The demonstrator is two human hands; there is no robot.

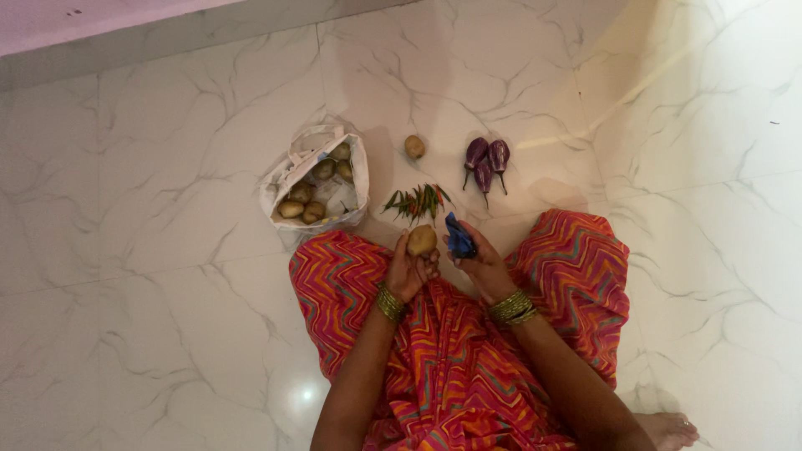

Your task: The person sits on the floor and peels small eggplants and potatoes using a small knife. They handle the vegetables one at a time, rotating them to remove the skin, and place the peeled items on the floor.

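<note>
The person sits on a white marbled tile floor [167,250] in a zigzag-patterned pink and orange garment [451,359], both hands raised over the lap at the centre of the view. The left hand [409,269] is curled shut around a potato [422,240], fingers wrapped beneath so the top stands clear and turned toward the other hand. The right hand [478,259], just beside it at 3 o'clock, is closed on a small blue tool [459,237], probably a peeler; its working end cannot be made out.

The vegetables lie sorted by kind within arm's reach. A pile of green and red chillies [418,201] sits at 12 o'clock from the hands, a loose potato [414,147] beyond it, three purple brinjals [487,163] at 1 o'clock, and an open white bag [322,179] of potatoes at 10 o'clock.
</note>
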